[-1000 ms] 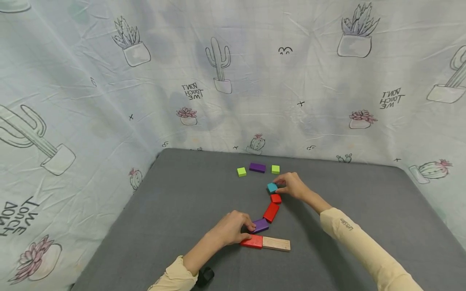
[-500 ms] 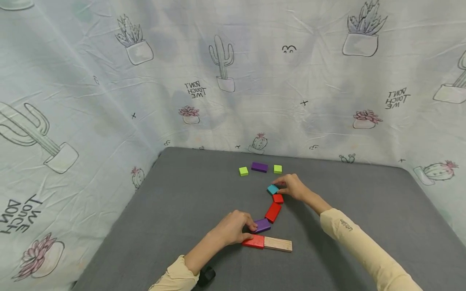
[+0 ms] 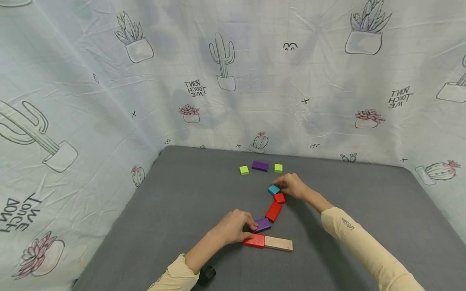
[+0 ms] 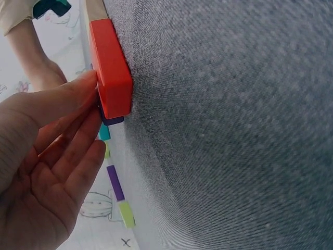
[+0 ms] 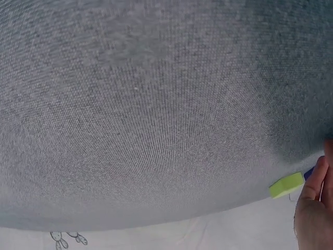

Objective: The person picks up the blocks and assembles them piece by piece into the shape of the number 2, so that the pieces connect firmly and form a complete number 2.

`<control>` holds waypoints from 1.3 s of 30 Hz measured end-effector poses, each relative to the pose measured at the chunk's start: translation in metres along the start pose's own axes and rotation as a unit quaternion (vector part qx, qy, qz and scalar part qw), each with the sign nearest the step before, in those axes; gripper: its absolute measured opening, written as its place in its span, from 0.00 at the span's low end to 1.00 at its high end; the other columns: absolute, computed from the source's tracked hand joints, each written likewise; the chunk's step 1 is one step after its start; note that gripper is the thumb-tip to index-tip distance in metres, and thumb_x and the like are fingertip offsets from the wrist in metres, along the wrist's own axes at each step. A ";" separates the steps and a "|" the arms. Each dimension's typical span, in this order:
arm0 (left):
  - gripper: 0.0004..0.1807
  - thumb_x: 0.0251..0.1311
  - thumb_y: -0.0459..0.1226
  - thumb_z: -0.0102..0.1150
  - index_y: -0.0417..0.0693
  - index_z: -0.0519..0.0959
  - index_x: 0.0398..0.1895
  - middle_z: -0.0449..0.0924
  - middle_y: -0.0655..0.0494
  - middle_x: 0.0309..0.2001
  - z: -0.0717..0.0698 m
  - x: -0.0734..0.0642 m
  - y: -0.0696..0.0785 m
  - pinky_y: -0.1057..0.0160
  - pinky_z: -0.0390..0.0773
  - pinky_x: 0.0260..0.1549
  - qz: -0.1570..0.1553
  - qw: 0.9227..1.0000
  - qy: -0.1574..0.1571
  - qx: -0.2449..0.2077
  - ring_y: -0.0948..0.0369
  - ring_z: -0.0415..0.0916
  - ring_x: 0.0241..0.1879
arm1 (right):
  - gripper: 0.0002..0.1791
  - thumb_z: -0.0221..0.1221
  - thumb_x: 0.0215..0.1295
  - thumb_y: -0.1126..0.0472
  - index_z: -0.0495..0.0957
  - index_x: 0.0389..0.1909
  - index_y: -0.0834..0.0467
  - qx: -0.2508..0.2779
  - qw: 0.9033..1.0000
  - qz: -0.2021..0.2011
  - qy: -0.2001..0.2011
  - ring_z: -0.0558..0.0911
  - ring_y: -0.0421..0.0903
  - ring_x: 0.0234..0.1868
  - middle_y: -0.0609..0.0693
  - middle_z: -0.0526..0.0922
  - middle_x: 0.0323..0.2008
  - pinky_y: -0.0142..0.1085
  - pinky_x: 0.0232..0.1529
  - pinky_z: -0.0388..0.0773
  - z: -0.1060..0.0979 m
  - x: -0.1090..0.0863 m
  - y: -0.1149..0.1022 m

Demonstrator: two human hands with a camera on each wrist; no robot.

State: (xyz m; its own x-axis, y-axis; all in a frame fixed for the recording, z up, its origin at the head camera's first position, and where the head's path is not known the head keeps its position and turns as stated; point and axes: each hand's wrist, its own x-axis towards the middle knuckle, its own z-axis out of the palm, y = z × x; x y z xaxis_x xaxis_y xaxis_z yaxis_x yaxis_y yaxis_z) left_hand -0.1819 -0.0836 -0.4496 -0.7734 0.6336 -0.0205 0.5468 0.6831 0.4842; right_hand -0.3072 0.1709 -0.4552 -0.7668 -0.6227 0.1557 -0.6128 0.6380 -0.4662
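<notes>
The left hand (image 3: 233,227), fingers loosely extended, touches a red rectangular block (image 3: 255,241) and a purple rectangular block (image 3: 263,225) on grey cloth (image 3: 189,194). Farther off, the right hand (image 3: 295,186) pinches a small cyan block (image 3: 274,189) between thumb and finger, just beside a small red block (image 3: 279,198).

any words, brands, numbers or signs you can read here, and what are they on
"DON'T TOUCH", mirror-reversed, on the backdrop cloth, three times; the short last word could be "ME" or "WE"
"x", small cross marks on the same cloth
Right sleeve: dark lettering, too small to read surely
Left sleeve: a small marking, unreadable
</notes>
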 end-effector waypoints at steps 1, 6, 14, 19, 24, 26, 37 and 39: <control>0.08 0.49 0.37 0.73 0.50 0.88 0.35 0.83 0.66 0.39 0.000 0.000 0.000 0.65 0.77 0.48 0.001 1.000 0.000 0.001 0.68 0.79 0.44 | 0.20 0.61 0.47 0.83 0.82 0.44 0.69 0.004 1.000 0.003 0.007 0.84 0.55 0.39 0.62 0.85 0.39 0.44 0.39 0.81 -0.001 0.000 0.001; 0.09 0.49 0.37 0.73 0.50 0.88 0.36 0.83 0.66 0.39 0.001 0.000 0.000 0.65 0.77 0.48 0.002 1.000 0.001 0.000 0.68 0.79 0.44 | 0.17 0.57 0.51 0.81 0.80 0.44 0.72 0.015 0.993 0.070 0.095 0.82 0.56 0.35 0.64 0.84 0.37 0.47 0.37 0.81 -0.007 0.006 0.005; 0.09 0.49 0.37 0.73 0.50 0.88 0.36 0.83 0.67 0.39 0.006 -0.002 0.002 0.66 0.77 0.47 0.002 1.000 -0.003 -0.008 0.68 0.78 0.44 | 0.33 0.66 0.55 0.68 0.67 0.61 0.74 0.072 0.965 0.236 0.089 0.73 0.66 0.54 0.72 0.74 0.54 0.59 0.61 0.60 -0.002 0.017 0.014; 0.09 0.49 0.37 0.73 0.51 0.88 0.36 0.83 0.67 0.39 0.010 -0.002 0.004 0.67 0.77 0.47 0.006 1.000 -0.005 -0.009 0.69 0.78 0.45 | 0.28 0.67 0.53 0.70 0.73 0.56 0.72 0.084 0.949 0.283 0.113 0.73 0.64 0.57 0.69 0.76 0.54 0.57 0.66 0.51 0.010 0.019 0.020; 0.09 0.49 0.36 0.73 0.50 0.88 0.36 0.83 0.66 0.39 0.010 -0.001 0.006 0.66 0.76 0.48 0.006 1.000 -0.004 -0.009 0.68 0.78 0.45 | 0.19 0.65 0.55 0.69 0.77 0.47 0.73 0.070 0.942 0.281 0.171 0.77 0.63 0.50 0.68 0.81 0.46 0.56 0.63 0.56 0.015 0.019 0.022; 0.09 0.49 0.36 0.73 0.50 0.88 0.36 0.83 0.66 0.40 0.009 -0.001 0.005 0.66 0.76 0.48 0.007 1.000 -0.005 -0.010 0.68 0.78 0.45 | 0.17 0.66 0.55 0.69 0.78 0.44 0.74 0.062 0.940 0.279 0.188 0.78 0.63 0.47 0.68 0.82 0.43 0.57 0.61 0.58 0.015 0.019 0.022; 0.08 0.49 0.35 0.73 0.49 0.88 0.35 0.83 0.64 0.39 0.001 -0.002 0.001 0.65 0.77 0.47 0.017 1.000 0.009 -0.007 0.66 0.79 0.45 | 0.17 0.67 0.54 0.66 0.81 0.44 0.72 0.077 0.928 0.275 0.240 0.80 0.61 0.42 0.66 0.83 0.39 0.55 0.58 0.63 -0.008 0.028 0.013; 0.08 0.50 0.35 0.73 0.49 0.88 0.35 0.83 0.64 0.39 0.000 -0.002 0.000 0.65 0.77 0.47 0.017 1.000 0.010 -0.004 0.66 0.79 0.45 | 0.18 0.67 0.54 0.65 0.81 0.44 0.72 0.088 0.926 0.271 0.248 0.81 0.61 0.42 0.66 0.83 0.39 0.55 0.58 0.65 -0.010 0.029 0.010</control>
State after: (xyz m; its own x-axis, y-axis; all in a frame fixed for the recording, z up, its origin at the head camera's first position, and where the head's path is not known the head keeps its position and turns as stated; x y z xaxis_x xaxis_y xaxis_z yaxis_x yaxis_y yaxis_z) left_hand -0.1802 -0.0847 -0.4497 -0.7615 0.6480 0.0138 0.5696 0.6589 0.4914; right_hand -0.3379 0.1637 -0.4468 -0.9729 0.0792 0.2172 -0.1053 0.6846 -0.7212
